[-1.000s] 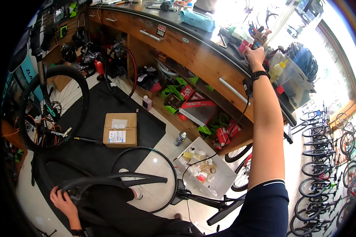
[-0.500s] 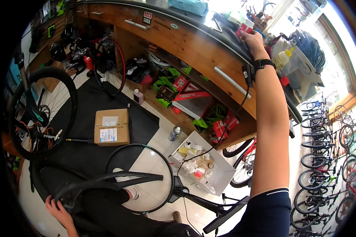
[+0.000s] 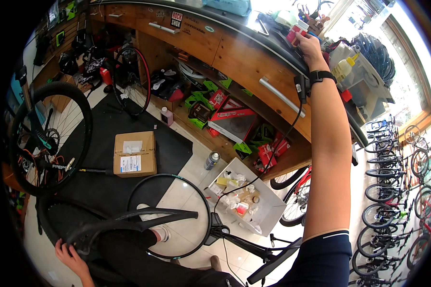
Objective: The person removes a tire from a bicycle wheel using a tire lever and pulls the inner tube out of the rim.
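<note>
My right arm reaches out across the workbench (image 3: 254, 36). At its far right end my right hand (image 3: 311, 49) is closed round a small red bottle (image 3: 296, 34) with a white top, held at the bench top. Down at the lower left, my left hand (image 3: 73, 259) curls its fingers over the edge of a loose black tire (image 3: 57, 210). A black inner tube (image 3: 153, 217) lies over my lap beside it, one end pointing right. Beyond my knee, a bare wheel rim (image 3: 207, 201) circles my foot.
A cardboard box (image 3: 135, 165) sits on the black mat (image 3: 175, 158). A spray can (image 3: 212, 160) stands beside a white bin (image 3: 273, 215) of scraps. At left is a bicycle wheel (image 3: 87, 124); a cable (image 3: 268, 170) hangs off the bench. Bicycles (image 3: 380, 191) line the right.
My right hand has shifted slightly to the right, still round the red bottle. The left hand stays at the tire.
</note>
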A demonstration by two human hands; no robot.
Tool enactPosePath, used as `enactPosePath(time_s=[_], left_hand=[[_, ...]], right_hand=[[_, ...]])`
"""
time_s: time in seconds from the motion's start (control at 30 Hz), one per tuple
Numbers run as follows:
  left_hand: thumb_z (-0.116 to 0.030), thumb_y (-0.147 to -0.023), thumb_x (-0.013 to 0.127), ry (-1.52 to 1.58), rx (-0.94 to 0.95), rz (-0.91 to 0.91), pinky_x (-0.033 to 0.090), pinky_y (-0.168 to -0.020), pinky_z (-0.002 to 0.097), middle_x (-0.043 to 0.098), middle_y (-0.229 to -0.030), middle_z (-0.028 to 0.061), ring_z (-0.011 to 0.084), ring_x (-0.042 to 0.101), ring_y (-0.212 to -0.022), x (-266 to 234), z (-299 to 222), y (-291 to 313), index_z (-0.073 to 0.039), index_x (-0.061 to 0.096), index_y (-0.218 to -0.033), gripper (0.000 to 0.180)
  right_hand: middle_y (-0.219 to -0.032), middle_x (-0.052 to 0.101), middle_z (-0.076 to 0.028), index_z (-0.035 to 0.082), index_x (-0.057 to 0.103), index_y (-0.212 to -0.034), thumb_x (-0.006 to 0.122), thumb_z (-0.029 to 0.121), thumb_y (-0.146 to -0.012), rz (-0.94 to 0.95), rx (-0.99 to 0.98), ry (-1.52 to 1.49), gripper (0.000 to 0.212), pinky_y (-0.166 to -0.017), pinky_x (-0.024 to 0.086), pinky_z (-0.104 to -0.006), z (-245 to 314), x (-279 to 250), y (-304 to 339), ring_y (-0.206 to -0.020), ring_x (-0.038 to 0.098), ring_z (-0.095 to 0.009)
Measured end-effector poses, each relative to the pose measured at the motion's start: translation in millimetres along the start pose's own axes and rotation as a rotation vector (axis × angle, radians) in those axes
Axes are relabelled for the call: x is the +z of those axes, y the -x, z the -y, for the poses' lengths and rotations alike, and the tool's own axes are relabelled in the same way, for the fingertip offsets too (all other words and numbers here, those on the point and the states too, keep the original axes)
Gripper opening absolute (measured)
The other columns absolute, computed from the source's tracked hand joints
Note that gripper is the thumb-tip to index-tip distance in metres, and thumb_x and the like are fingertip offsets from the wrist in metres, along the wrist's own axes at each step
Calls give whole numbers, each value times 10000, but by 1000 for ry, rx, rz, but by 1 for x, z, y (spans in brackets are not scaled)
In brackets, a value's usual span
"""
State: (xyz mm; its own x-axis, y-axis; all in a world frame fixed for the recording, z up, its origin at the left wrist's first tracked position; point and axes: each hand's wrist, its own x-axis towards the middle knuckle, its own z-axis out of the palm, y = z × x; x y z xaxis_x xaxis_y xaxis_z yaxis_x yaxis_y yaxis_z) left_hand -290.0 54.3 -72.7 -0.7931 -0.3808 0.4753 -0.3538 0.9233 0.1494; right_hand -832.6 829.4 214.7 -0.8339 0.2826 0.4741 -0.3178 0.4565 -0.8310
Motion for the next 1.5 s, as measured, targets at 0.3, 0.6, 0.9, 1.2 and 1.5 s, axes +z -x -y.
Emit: enactPosePath(time_s=[0.3,0.6,0.9,1.2,1.5], left_hand=[[-98,-943,509,-3,4,4,328,-1039,459,526,-1280,186,383,438,-1212,-1,0,0,43,557,-1009,163],[-101,-952,501,-7,-14,14,322,-1042,454,516,-1290,183,376,421,-1229,0,1,0,49,558,-1014,172],[-101,-949,504,-4,4,18,331,-1041,455,518,-1292,192,387,436,-1215,0,1,0,49,551,-1025,175],[-104,-948,501,-7,-13,18,326,-1044,454,517,-1287,197,385,433,-1217,2,1,0,55,554,-1016,181],[-110,-942,503,-2,-13,14,328,-1038,464,517,-1280,200,390,433,-1211,1,-3,-2,61,552,-989,184]], right_hand=[[-980,688,-128,-131,651,-1087,656,148,-901,-46,-8,31,336,-736,504,-305,4,2,4,-817,633,-165],[-1008,684,-141,-141,634,-1112,681,175,-889,-46,11,43,390,-742,502,-311,11,5,9,-838,629,-170],[-995,687,-140,-134,638,-1115,692,214,-874,-45,-9,86,427,-741,503,-311,3,1,4,-844,635,-175],[-989,685,-132,-131,638,-1123,687,215,-883,-28,5,54,424,-739,493,-310,4,1,2,-828,622,-171],[-973,683,-120,-129,645,-1097,663,178,-880,-67,2,82,377,-737,491,-306,4,3,4,-822,623,-172]])
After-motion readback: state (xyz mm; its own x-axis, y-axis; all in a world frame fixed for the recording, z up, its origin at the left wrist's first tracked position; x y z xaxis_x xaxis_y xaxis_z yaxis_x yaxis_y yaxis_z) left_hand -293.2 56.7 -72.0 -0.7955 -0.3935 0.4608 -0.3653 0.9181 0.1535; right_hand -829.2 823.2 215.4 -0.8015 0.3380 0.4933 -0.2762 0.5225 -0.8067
